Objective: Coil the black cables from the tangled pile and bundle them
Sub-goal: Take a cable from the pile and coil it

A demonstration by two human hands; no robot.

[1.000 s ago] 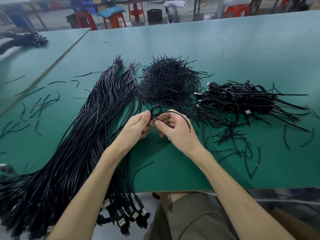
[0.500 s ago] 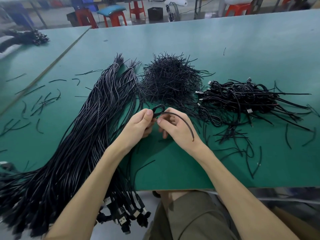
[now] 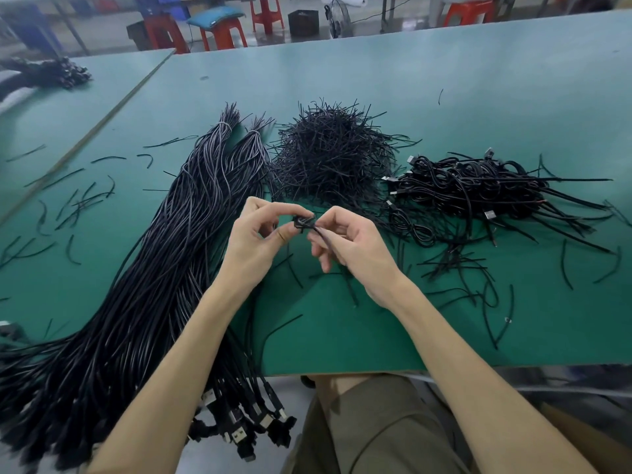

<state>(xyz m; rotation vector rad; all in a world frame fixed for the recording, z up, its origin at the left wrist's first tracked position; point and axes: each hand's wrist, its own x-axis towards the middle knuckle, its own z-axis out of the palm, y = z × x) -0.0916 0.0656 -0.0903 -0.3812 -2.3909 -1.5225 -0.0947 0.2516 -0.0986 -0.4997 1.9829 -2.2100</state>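
Note:
Above the green table (image 3: 376, 330), my left hand (image 3: 254, 234) pinches a small coiled black cable (image 3: 302, 222) between thumb and forefinger. My right hand (image 3: 352, 246) pinches a thin black strand that runs from the coil down under its fingers. A long bundle of straight black cables (image 3: 154, 285) lies to the left, with USB plugs hanging over the table's front edge. A mound of short black ties (image 3: 333, 155) sits behind my hands. At the right lies a pile of coiled cables (image 3: 478, 189).
Loose black ties lie scattered on the table at the left (image 3: 78, 203) and the right (image 3: 478, 278). A second green table (image 3: 51, 107) at the far left holds another dark cable heap. Red stools (image 3: 222, 32) and a fan stand beyond the table.
The open loop between my hands has been drawn into a small tight coil. Both hands have lifted a little, and the long free strand arching over my right hand is gone.

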